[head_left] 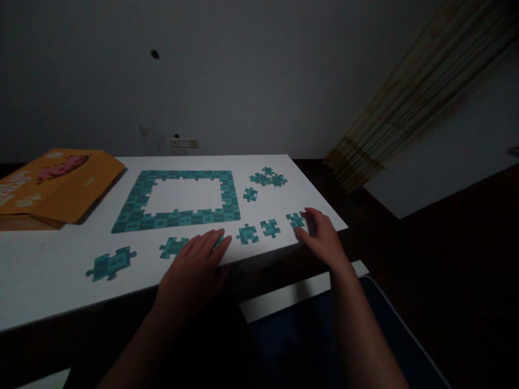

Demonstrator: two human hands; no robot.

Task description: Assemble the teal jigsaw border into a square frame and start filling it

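At the table's front edge, my right hand [322, 237] has thumb and index finger on either side of a teal puzzle piece [295, 220], gripping its right end. My left hand [194, 265] rests with fingers stretched out on the near edge, partly covering another teal piece [220, 241]. Between the hands lie two loose pieces, one puzzle piece with a paw-like mark [247, 234] and a plainer puzzle piece [270, 228]. Left of my left hand are a puzzle piece [172, 247] and a wider joined puzzle section [111, 264]. Behind them lies an assembled rectangular puzzle border [186, 219], hollow in the middle.
A cluster of puzzle pieces [275, 179] and a single puzzle piece [250, 194] lie to the border's right. An orange box [81, 186] stands at the table's left. Beyond the white table [295, 186] are a wall with sockets [184, 142] and a curtain [365, 146].
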